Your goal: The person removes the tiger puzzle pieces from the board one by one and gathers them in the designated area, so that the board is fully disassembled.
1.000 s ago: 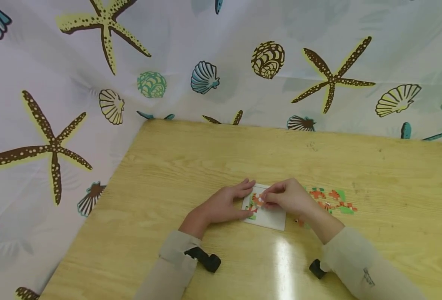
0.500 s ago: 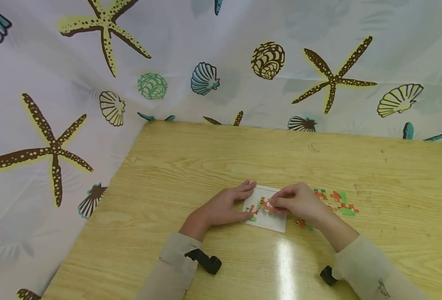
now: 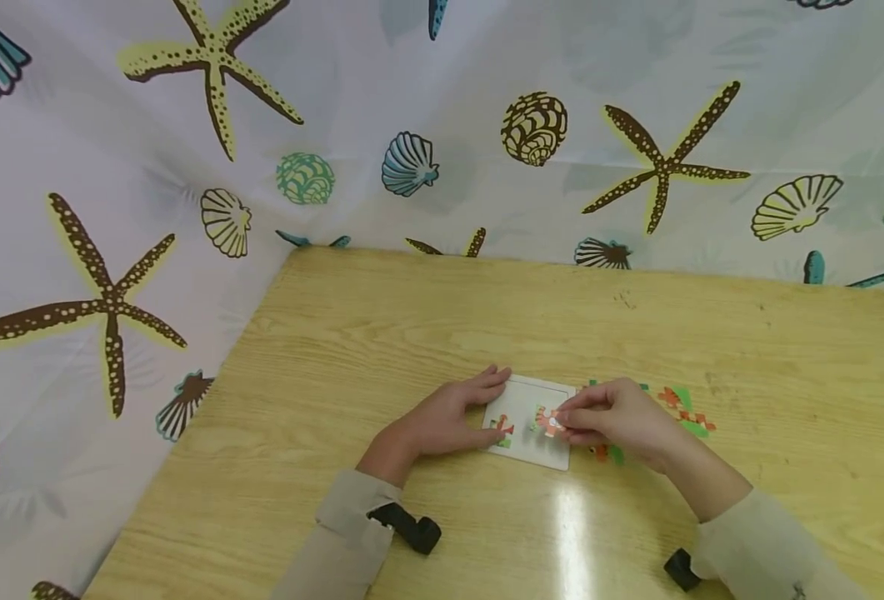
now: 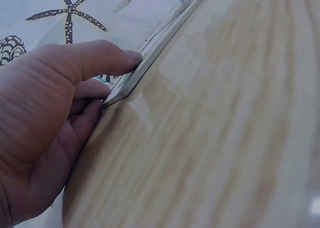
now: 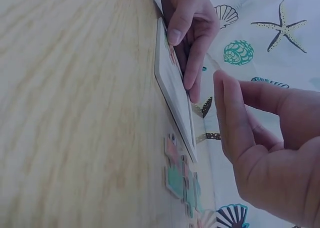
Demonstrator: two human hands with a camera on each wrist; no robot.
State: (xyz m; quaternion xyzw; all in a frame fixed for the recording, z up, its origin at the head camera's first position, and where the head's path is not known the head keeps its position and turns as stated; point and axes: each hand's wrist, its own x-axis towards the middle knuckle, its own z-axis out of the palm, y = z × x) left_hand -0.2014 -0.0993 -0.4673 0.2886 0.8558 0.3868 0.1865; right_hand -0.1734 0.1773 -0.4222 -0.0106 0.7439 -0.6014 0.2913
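A white puzzle tray [image 3: 529, 450] lies on the table. My left hand [image 3: 452, 417] holds it at its left side. The thumb rests on top by a placed puzzle piece [image 3: 503, 427] with orange and green print; the other fingers lie along the left and far edges. Above the tray's right part, my right hand [image 3: 617, 421] pinches an orange, white and green puzzle piece [image 3: 549, 421] between thumb and fingertips. In the right wrist view this piece shows only as a thin edge at the fingertips.
Several loose orange and green puzzle pieces [image 3: 685, 408] lie to the right of the tray, partly hidden by the right hand. A shell-and-starfish curtain [image 3: 471, 108] hangs behind and left of the wooden table [image 3: 382, 317].
My right hand has moved right and nearer, carrying the pinched puzzle piece from the tray's left part to above its right part. The left hand stays where it was.
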